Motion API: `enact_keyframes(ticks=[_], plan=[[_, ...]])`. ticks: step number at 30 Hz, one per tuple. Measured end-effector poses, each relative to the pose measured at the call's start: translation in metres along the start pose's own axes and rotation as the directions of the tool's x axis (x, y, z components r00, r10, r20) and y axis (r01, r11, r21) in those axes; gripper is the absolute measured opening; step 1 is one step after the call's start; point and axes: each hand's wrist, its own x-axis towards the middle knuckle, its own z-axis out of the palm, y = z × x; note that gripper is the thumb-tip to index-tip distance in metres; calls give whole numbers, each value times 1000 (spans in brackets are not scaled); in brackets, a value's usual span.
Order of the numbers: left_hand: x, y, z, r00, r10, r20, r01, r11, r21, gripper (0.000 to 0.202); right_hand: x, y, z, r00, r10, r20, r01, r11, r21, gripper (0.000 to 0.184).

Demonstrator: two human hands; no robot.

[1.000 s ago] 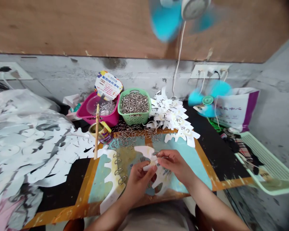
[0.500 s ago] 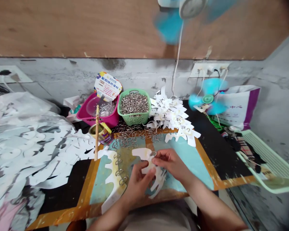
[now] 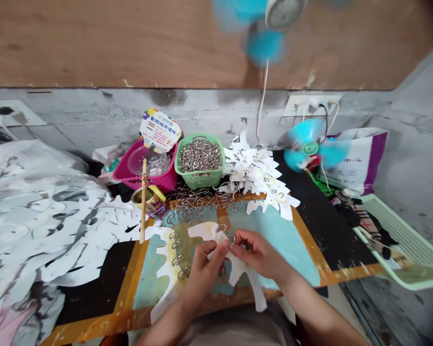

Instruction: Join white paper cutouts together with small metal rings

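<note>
My left hand (image 3: 208,271) pinches a white cut-out sheet (image 3: 250,283) with curved prongs, thumb on top. A metal ring (image 3: 222,227) sits at its upper edge. My right hand (image 3: 256,252) has thumb and fingertips closed on another small metal ring (image 3: 232,238) at the sheet's edge; whether the ring is through the sheet I cannot tell. To the left, a second white cut-out (image 3: 165,278) lies on the blue mat (image 3: 277,240), with several metal rings along its yellowish edge. Loose metal rings (image 3: 193,204) are scattered beyond my hands.
A green basket (image 3: 198,180) full of metal rings stands beside a pink basket (image 3: 159,182). A stick (image 3: 143,202) leans on a tin (image 3: 157,206). White cut-outs pile up left (image 3: 58,226) and back right (image 3: 259,175). Blue fans (image 3: 310,148) spin; a pale green tray (image 3: 411,240) is right.
The held sheet has turned and shifted left, its prongs now hanging toward me. A ring now shows at my right fingertips. Both hands stay close together.
</note>
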Motion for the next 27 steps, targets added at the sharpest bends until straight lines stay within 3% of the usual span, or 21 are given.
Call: enact_keyframes(ticks=[6,12,15,19,24,27], plan=[[-4,2,11,999,-37,13,39,987,-154,53,-10,5,10,1000,-7,-25,13,975,224,37],[6,-5,10,999,-39,-2,37,977,-208,43,-12,17,-3,998,60,12,-60,914,402,52],[6,-4,7,999,-38,17,41,968,-247,50,-15,19,-7,992,118,-44,-98,944,315,46],[1,-4,4,997,19,73,2,960,-279,71,-18,15,-6,996,68,-65,-59,990,130,40],[-1,-1,6,997,-35,64,34,999,21,31,-20,7,-8,999,1,-54,2,998,56,42],[-4,-1,5,996,89,-1,-87,973,212,24,-19,5,-6,997,16,-79,-13,999,45,44]])
